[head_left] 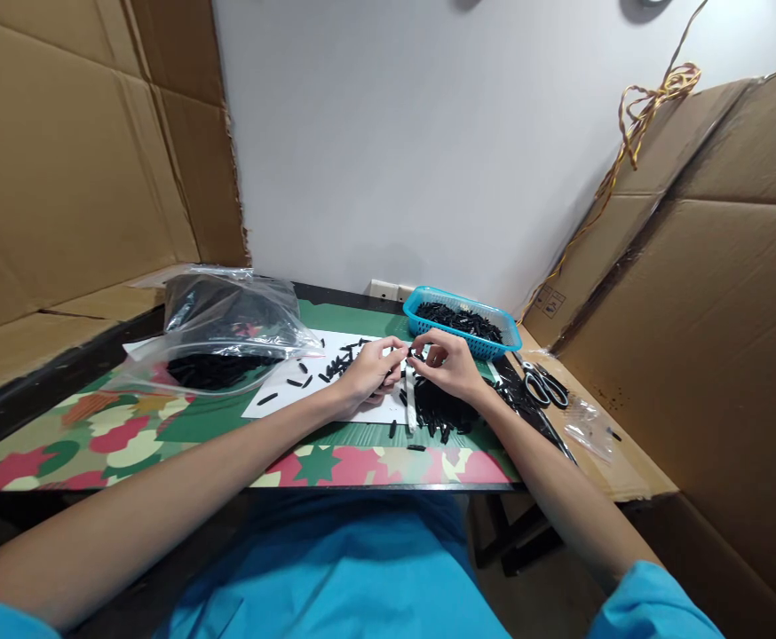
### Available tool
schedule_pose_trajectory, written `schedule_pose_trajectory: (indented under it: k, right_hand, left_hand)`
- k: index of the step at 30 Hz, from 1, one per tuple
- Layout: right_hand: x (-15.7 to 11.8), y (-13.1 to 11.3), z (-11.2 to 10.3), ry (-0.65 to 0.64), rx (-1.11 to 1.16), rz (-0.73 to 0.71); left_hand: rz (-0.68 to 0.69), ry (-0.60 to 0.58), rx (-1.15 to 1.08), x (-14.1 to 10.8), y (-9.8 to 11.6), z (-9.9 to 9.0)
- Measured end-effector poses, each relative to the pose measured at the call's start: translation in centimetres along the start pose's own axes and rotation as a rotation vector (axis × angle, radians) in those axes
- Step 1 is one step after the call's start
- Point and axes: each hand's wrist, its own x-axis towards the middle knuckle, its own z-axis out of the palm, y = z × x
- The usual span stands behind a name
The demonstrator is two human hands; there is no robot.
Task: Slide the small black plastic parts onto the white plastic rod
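Note:
My left hand (376,371) is above a white sheet (261,401), its thumb and forefinger pinched together and its other fingers curled. Close beside it, my right hand (447,362) pinches a small black piece (416,352) at its fingertips. The fingertips of both hands nearly meet. What lies inside my left hand is too small to make out. Small black pieces are scattered on the sheet, and a dense pile of them (442,410) lies below my right hand. A white strip (410,404) stands between the sheet's pieces and the pile.
A blue basket (511,335) of black pieces sits behind my right hand. On the left lies a clear zip bag (228,311) with black contents. Scissors (542,387) and a small plastic bag (588,426) are at the right. Cardboard walls (714,293) flank the table.

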Motion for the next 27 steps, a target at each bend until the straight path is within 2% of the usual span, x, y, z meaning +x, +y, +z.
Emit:
schedule_pose_trajectory:
  k: [27]
  right_hand:
    - [0.01,-0.01,0.08,0.012,-0.024,-0.043]
  left_hand:
    - [-0.017,0.021,-0.002,-0.16,0.52,-0.07]
